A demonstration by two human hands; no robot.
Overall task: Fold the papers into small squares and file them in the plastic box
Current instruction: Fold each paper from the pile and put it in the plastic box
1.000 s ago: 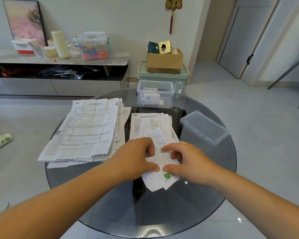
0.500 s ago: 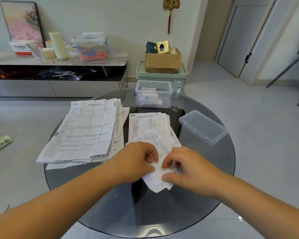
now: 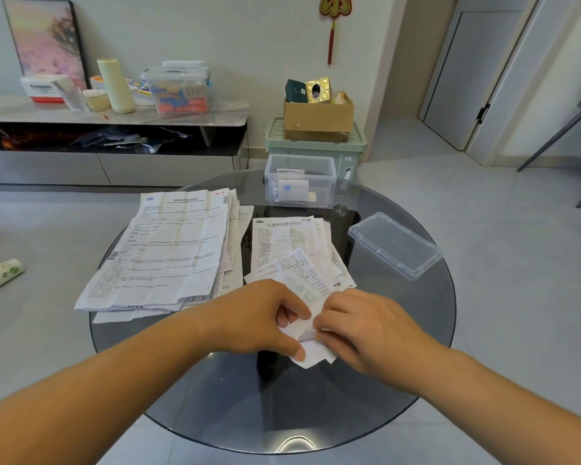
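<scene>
Left hand (image 3: 262, 317) and right hand (image 3: 366, 327) pinch a creased printed paper (image 3: 307, 286) with curled fingers (image 3: 329, 313) above the round dark-glass table (image 3: 316, 414).

Two hands, the left hand (image 3: 262, 317) and the right hand (image 3: 366, 330), pinch one partly folded paper (image 3: 312, 350) between them. Two paper heaps lie beyond — one large stack (image 3: 168, 250) past the left hand, one smaller pile (image 3: 285, 243) just ahead of both. One clear plastic box (image 3: 299, 181) stands farther ahead, and one clear lid (image 3: 394, 245) lies beyond the right hand.

Round glass table (image 3: 399, 330) with large paper stack (image 3: 168, 250), smaller pile (image 3: 289, 239), plastic box (image 3: 301, 182), lid (image 3: 394, 245).
</scene>
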